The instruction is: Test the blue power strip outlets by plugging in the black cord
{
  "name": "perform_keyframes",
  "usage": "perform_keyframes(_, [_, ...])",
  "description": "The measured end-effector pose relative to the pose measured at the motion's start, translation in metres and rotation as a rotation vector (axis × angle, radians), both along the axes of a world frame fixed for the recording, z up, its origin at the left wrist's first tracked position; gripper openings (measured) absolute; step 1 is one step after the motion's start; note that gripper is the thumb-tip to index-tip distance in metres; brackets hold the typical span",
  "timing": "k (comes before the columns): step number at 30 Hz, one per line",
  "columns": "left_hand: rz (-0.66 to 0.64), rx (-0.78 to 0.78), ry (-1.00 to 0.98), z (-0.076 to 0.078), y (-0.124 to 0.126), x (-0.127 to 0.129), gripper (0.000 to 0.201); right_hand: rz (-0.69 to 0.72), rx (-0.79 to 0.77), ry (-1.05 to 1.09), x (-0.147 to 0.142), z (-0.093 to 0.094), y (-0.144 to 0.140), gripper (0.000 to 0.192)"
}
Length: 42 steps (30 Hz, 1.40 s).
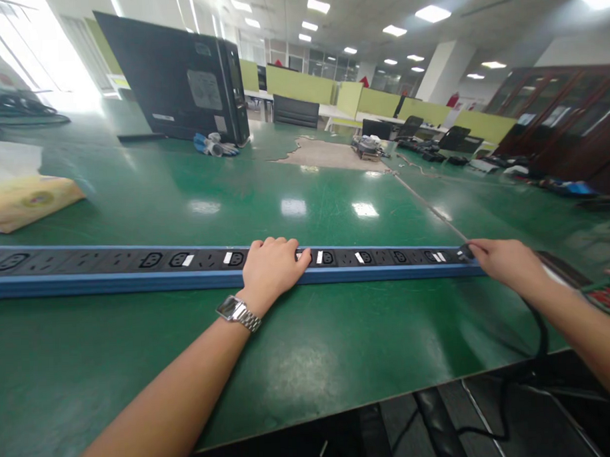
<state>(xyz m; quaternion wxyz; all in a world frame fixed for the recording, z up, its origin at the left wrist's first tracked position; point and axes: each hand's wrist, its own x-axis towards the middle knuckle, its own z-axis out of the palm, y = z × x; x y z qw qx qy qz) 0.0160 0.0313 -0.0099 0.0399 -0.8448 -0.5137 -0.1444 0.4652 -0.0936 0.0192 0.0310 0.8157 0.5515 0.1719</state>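
Observation:
A long blue power strip (381, 273) with a black face of sockets lies across the green table. White labels sit beside several of its sockets. My left hand (273, 263) is wrapped over the middle of the strip, with a metal-band watch on the wrist. Over at the strip's right end, my right hand (503, 261) is closed around a small dark plug (464, 252) at the last socket; my fingers hide most of it, so how deep it sits I cannot tell. From beneath that hand a black cable (543, 333) curves down past the table's front edge.
A tissue pack (31, 198) lies at the left. Behind the strip stand a black computer case (180, 86) and blue-grey gloves (215, 145). A small device (369, 146) rests on a bare patch at the back. The table's front edge (391, 395) runs below my hands.

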Motion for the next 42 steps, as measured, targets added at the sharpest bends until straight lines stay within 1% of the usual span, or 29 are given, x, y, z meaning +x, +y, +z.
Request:
perform_keyframes(2, [0.001, 0.005, 0.009, 0.000, 0.000, 0.000, 0.052, 0.009, 0.008, -0.015, -0.002, 0.008, -0.002, 0.040])
perform_keyframes(4, [-0.002, 0.008, 0.010, 0.000, 0.000, 0.000, 0.051, -0.018, 0.080, -0.022, -0.013, 0.021, -0.002, 0.042])
perform_keyframes(6, [-0.009, 0.011, 0.006, 0.000, 0.000, 0.000, 0.051, -0.019, 0.142, 0.009, -0.034, 0.035, 0.000, 0.045])
perform_keyframes(7, [-0.011, 0.015, 0.004, 0.000, 0.000, 0.000, 0.052, 0.008, 0.147, 0.039, -0.047, 0.040, 0.003, 0.045])
perform_keyframes(8, [-0.012, 0.018, 0.004, 0.000, 0.000, 0.000, 0.052, 0.053, 0.107, 0.080, -0.060, 0.043, 0.007, 0.043])
perform_keyframes(9, [-0.011, 0.020, 0.007, 0.000, 0.000, 0.000, 0.052, 0.117, 0.034, 0.124, -0.074, 0.043, 0.011, 0.042])
perform_keyframes(10, [-0.009, 0.020, 0.013, 0.000, 0.000, 0.000, 0.053, 0.159, 0.004, 0.131, -0.086, 0.042, 0.017, 0.040])
perform_keyframes(11, [-0.006, 0.019, 0.019, 0.000, 0.000, 0.000, 0.052, 0.167, -0.021, 0.122, -0.095, 0.038, 0.022, 0.039])
perform_keyframes(13, [-0.005, 0.011, 0.031, 0.000, 0.000, -0.001, 0.052, 0.183, -0.019, 0.107, -0.106, 0.026, 0.030, 0.038])
perform_keyframes(16, [-0.005, 0.011, 0.030, 0.000, -0.001, -0.001, 0.052, 0.236, 0.020, 0.143, -0.103, 0.008, 0.033, 0.040])
perform_keyframes(18, [-0.001, 0.011, 0.022, 0.000, -0.001, 0.000, 0.052, 0.280, 0.029, 0.165, -0.097, 0.002, 0.031, 0.041])
perform_keyframes(20, [0.005, 0.011, 0.017, 0.000, -0.001, 0.000, 0.051, 0.291, 0.018, 0.164, -0.093, 0.007, 0.031, 0.039])
perform_keyframes(21, [0.007, 0.012, 0.017, 0.000, -0.001, 0.000, 0.051, 0.277, 0.024, 0.161, -0.094, 0.013, 0.031, 0.038])
perform_keyframes(23, [0.002, 0.016, 0.016, 0.000, -0.001, 0.000, 0.052, 0.225, 0.094, 0.167, -0.104, 0.030, 0.035, 0.037])
perform_keyframes(25, [-0.007, 0.020, 0.012, 0.000, -0.002, -0.001, 0.053, 0.209, 0.184, 0.211, -0.128, 0.048, 0.040, 0.037])
perform_keyframes(26, [-0.009, 0.021, 0.010, 0.000, -0.002, -0.001, 0.053, 0.232, 0.201, 0.247, -0.145, 0.054, 0.044, 0.037])
perform_keyframes(27, [-0.008, 0.019, 0.009, 0.000, -0.002, -0.001, 0.052, 0.301, 0.148, 0.298, -0.164, 0.057, 0.048, 0.035])
perform_keyframes(29, [0.001, 0.011, 0.012, 0.001, -0.002, -0.001, 0.051, 0.456, 0.005, 0.356, -0.204, 0.055, 0.058, 0.032])
perform_keyframes(30, [0.005, 0.007, 0.013, 0.001, -0.002, -0.001, 0.051, 0.476, -0.042, 0.345, -0.221, 0.050, 0.063, 0.032])
perform_keyframes(32, [-0.001, 0.009, 0.009, 0.001, -0.002, -0.002, 0.050, 0.426, -0.066, 0.274, -0.243, 0.038, 0.071, 0.030])
perform_keyframes(33, [-0.007, 0.014, 0.003, 0.001, -0.002, -0.002, 0.050, 0.398, -0.066, 0.244, -0.248, 0.033, 0.074, 0.029])
perform_keyframes(35, [-0.016, 0.027, -0.007, 0.000, -0.002, -0.002, 0.050, 0.371, -0.071, 0.218, -0.249, 0.026, 0.076, 0.029])
perform_keyframes(37, [-0.011, 0.035, -0.014, -0.002, -0.002, -0.001, 0.048, 0.347, -0.091, 0.210, -0.246, 0.024, 0.075, 0.029])
perform_keyframes(38, [-0.007, 0.039, -0.017, -0.003, -0.002, -0.001, 0.048, 0.312, -0.094, 0.200, -0.247, 0.025, 0.074, 0.030])
perform_keyframes(40, [-0.007, 0.050, -0.026, -0.005, -0.001, -0.001, 0.047, 0.216, -0.082, 0.173, -0.253, 0.028, 0.074, 0.031])
perform_keyframes(42, [-0.018, 0.074, -0.055, -0.007, 0.000, -0.002, 0.044, 0.158, -0.081, 0.150, -0.264, 0.031, 0.074, 0.033])
